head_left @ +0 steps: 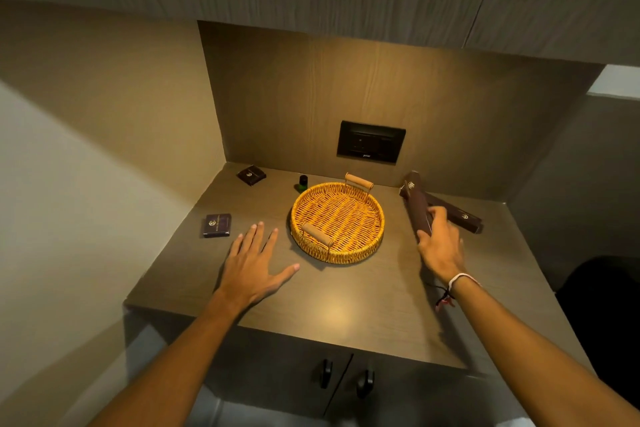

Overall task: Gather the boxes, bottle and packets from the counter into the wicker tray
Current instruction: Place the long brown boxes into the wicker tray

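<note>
A round wicker tray (pixel 375 215) with two wooden handles sits mid-counter with nothing in it. My right hand (pixel 440 246) grips the near end of a long dark brown box (pixel 417 201), lifted and tilted, right of the tray. A second long dark box (pixel 457 217) lies behind it on the counter. My left hand (pixel 254 262) hovers flat with fingers spread, left of the tray. A small dark square box (pixel 217 225) lies left of that hand. Another dark packet (pixel 251 175) rests in the back left corner. A small green bottle (pixel 303 183) stands just behind the tray's left rim.
The brown counter (pixel 332 302) sits in a niche with walls on the left, back and right. A black socket plate (pixel 370 141) is on the back wall. An overhead cabinet hangs above. Cabinet doors with two black handles (pixel 346 381) are below the front edge.
</note>
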A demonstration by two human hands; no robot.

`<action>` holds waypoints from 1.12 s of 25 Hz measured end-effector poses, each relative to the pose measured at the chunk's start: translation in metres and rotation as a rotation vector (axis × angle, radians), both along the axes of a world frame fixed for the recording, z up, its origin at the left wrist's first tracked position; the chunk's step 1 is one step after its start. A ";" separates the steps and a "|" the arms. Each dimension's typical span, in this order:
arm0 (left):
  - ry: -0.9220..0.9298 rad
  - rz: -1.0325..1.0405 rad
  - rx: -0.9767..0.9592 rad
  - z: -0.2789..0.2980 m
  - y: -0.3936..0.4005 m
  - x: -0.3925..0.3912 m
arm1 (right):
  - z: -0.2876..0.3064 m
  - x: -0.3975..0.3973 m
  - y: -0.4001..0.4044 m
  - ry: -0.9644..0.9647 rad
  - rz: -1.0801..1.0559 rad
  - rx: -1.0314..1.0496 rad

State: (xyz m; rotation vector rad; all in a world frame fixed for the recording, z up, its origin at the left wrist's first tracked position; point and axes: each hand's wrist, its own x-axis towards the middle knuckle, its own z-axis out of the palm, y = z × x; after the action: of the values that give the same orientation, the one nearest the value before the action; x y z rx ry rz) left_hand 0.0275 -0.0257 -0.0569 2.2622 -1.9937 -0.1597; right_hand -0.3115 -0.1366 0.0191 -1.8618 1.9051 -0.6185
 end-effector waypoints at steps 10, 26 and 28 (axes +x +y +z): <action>0.010 -0.002 -0.063 0.000 0.001 0.001 | 0.018 0.053 -0.040 0.342 0.555 -0.203; 0.005 0.006 -0.044 -0.004 0.000 0.002 | 0.011 -0.030 -0.091 0.450 0.027 0.030; 0.018 0.006 -0.044 -0.004 -0.001 0.002 | -0.004 -0.049 -0.089 0.497 -0.003 0.118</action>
State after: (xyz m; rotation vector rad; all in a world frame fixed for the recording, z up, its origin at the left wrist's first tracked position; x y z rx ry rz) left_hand 0.0291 -0.0263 -0.0612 2.2323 -1.9614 -0.1334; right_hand -0.3603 -0.2253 0.0148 -2.0712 2.1823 -0.0328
